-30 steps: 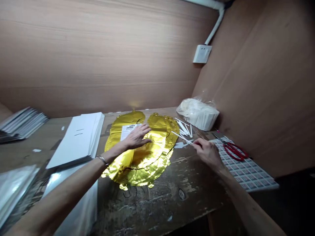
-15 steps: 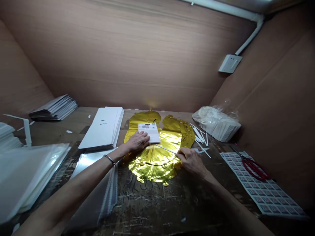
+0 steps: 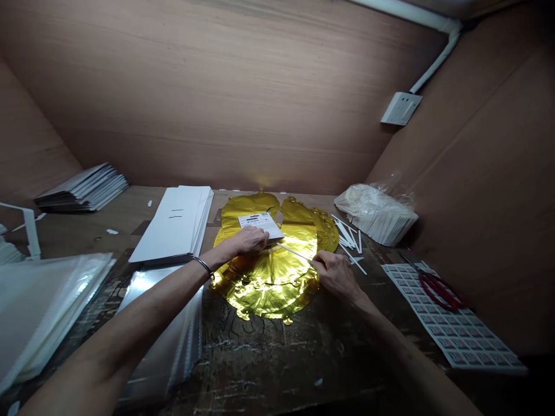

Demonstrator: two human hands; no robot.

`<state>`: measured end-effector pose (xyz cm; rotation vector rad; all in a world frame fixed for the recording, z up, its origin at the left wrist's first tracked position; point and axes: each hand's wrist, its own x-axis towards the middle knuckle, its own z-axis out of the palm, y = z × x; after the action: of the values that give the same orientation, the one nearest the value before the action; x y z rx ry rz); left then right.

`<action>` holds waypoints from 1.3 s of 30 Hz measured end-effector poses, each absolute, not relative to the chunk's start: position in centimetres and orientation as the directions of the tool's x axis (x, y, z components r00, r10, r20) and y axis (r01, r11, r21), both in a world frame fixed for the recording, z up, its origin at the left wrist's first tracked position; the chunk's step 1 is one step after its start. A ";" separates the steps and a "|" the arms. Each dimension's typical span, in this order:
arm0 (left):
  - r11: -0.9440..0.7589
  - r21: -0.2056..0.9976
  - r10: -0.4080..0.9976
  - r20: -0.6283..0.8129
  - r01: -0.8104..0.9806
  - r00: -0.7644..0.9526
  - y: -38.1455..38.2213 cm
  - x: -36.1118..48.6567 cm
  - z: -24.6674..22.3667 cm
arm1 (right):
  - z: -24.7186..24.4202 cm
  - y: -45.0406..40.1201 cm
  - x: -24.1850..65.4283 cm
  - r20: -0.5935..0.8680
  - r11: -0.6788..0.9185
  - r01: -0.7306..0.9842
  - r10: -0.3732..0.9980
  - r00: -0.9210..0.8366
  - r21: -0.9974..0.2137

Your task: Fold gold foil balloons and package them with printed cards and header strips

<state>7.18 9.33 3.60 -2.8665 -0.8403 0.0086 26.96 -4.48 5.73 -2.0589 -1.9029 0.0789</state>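
Gold foil balloons [image 3: 277, 289] lie flat on the dark table in front of me. My left hand [image 3: 251, 239] has its fingers closed at the near edge of a white printed card [image 3: 259, 222], which rests tilted on the foil. A thin white stick [image 3: 292, 251] runs from beside the card's near edge to my right hand [image 3: 332, 268], whose fingers pinch its right end. The stick's left tip is close to my left fingers; whether they touch it is unclear.
White card sheets [image 3: 169, 225] and clear plastic sleeves [image 3: 167, 335] lie to the left, with more sleeves [image 3: 56, 300] further left. On the right are loose white strips [image 3: 347, 237], a bagged white stack [image 3: 377, 214], a sticker sheet [image 3: 446, 323] and red-handled scissors [image 3: 440, 292].
My left hand has changed from lying on the card to gripping its near edge, and the card has tilted. The view has shifted slightly. My right hand still holds the stick.
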 end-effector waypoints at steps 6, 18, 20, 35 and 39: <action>-0.816 -0.104 0.563 0.075 0.568 0.823 9.9 7.8 6.4 | 8.8 -3.1 26.7 0.243 -0.061 0.990 0.966 0.090 -0.126; -0.806 -0.123 0.577 0.055 0.579 0.815 9.5 8.4 7.4 | 12.0 0.5 23.5 0.188 -0.099 0.987 0.979 0.074 0.130; -0.807 -0.136 0.571 0.066 0.574 0.818 9.4 8.4 7.2 | 11.5 0.9 22.8 0.175 -0.076 0.989 0.983 0.053 0.126; -0.773 -0.064 0.625 0.092 0.631 0.775 9.4 8.1 6.6 | 9.5 3.0 22.3 0.101 -0.049 0.990 0.994 0.035 0.133; -0.773 -0.006 0.633 0.071 0.634 0.771 10.3 8.2 8.3 | 10.9 3.6 22.5 0.120 -0.008 0.986 0.993 -0.013 0.168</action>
<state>8.18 10.32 8.28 -2.9288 -1.0477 -0.1014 22.46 3.59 10.94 -2.2308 -2.2364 -0.3259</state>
